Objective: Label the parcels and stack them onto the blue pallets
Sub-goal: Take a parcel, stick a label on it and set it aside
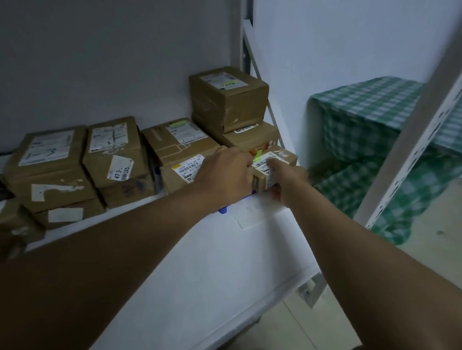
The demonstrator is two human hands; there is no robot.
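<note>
Right now I have both hands on one small brown cardboard parcel with a white printed label (274, 167), at the right end of the row, in front of a two-high stack of taped brown boxes (230, 99) in the corner. My left hand (224, 170) is clamped over the parcel's left edge, its grip closed on the cardboard, and my right hand (288, 176) holds the right side from below with the thumb pressed on the label. A strip of green fluorescent tape (257, 156) shows on the parcel's top between the two hands. A bit of blue plastic (224, 208) peeks out under my left wrist; I take it for the edge of the blue pallet, though the light is too dim to be sure. To my left sit more labelled brown parcels (115, 153), packed side by side against the grey wall. To do this step well, I would keep the parcel level, slide it flush against the neighbouring labelled box (188, 172), and smooth the label flat with the thumb before letting go, so no corner lifts. I would also mind the white metal shelf upright (403, 146) and the green checked cloth (371, 126) close on the right.
</note>
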